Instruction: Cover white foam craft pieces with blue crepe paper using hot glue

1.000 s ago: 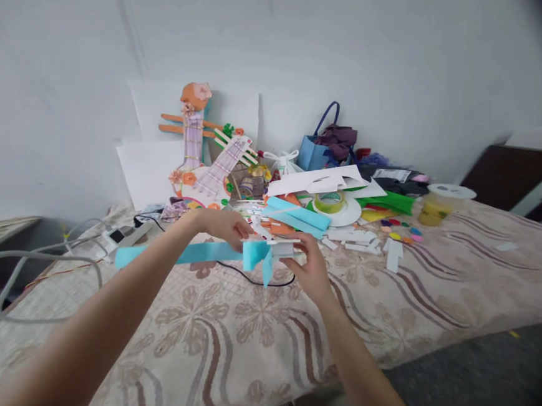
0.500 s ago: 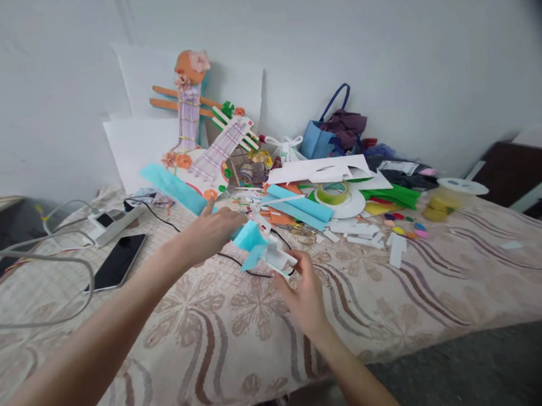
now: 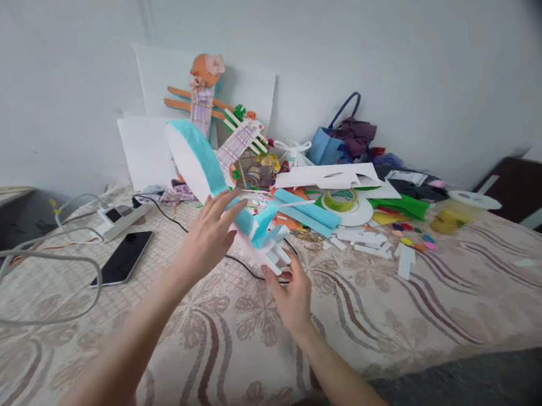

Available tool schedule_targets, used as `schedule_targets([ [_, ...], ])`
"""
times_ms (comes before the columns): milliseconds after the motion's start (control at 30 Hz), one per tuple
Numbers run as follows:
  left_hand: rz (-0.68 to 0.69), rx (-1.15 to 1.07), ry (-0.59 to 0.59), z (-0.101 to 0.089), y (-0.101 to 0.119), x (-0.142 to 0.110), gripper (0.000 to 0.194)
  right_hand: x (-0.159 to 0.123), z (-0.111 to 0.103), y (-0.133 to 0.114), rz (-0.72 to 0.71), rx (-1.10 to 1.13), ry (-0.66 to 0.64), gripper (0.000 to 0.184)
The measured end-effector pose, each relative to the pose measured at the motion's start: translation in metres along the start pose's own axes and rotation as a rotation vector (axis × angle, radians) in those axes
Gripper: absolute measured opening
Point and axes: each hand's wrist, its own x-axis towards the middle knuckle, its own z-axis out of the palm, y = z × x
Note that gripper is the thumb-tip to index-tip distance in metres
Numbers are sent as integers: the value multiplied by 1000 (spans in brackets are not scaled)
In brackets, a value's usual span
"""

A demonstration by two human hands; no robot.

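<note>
A white, curved craft piece point(image 3: 192, 170) with a light-blue paper strip point(image 3: 201, 152) along its edge is held up over the cloth-covered surface. Its narrow lower end has white prongs and a folded blue flap point(image 3: 264, 225). My right hand point(image 3: 292, 292) pinches that pronged end between thumb and fingers. Against the middle of the piece lies my left hand point(image 3: 210, 236), fingers stretched out and apart over the blue strip. What its fingertips touch behind the piece is hidden.
Behind stand plaid-dressed craft figures point(image 3: 206, 89) against white boards. To the right lie blue paper point(image 3: 307, 212), a tape roll point(image 3: 339, 201), white scraps point(image 3: 368, 239), scissors point(image 3: 309, 239) and a plastic tub point(image 3: 454, 213). A phone point(image 3: 123, 258), power strip point(image 3: 125, 221) and cables are left.
The craft piece has turned upright, its white face now showing toward me. My left hand has shifted slightly, fingers spreading; my right hand keeps its pinch. The view has swung a little left.
</note>
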Motion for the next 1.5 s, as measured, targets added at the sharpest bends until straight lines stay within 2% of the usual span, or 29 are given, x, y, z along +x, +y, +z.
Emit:
schedule_targets([
  [100, -256, -140, 236, 17, 7, -27, 61, 6, 0, -6, -71, -49, 18, 36],
  [167, -371, -283, 250, 29, 11, -43, 67, 11, -4, -13, -151, -97, 18, 29],
  [267, -432, -405, 283, 42, 15, -56, 70, 17, -10, -20, -244, -145, -7, 23],
  [433, -408, -488, 299, 48, 24, -51, 75, 15, -9, -20, -250, -162, -111, 20],
  [600, -380, -642, 237, 47, 27, -36, 64, 14, -2, -24, -266, -149, -163, 18],
  [667, -394, -658, 247, 45, 25, -31, 63, 17, -3, -27, -286, -138, -204, 22],
  [767, -438, -639, 248, 41, 21, -31, 58, 23, -10, -27, -309, -58, -340, 36],
  [867, -437, -580, 202, 38, 18, -35, 48, 31, -17, -23, -242, 97, -467, 46],
  [1000, -353, -641, 150, 34, 12, -37, 50, 39, -18, -22, -73, 255, -556, 37],
  [1067, -329, -750, 139, 32, 7, -38, 52, 39, -16, -25, -54, 267, -581, 33],
  [1167, -350, -875, 112, 31, 3, -42, 57, 36, -16, -28, -95, 233, -627, 39],
  [1300, -389, -869, 90, 31, 0, -49, 58, 42, -23, -23, -146, 268, -620, 49],
  [1500, -303, -812, 90, 30, -2, -50, 63, 73, -21, -31, -157, 321, -515, 32],
])
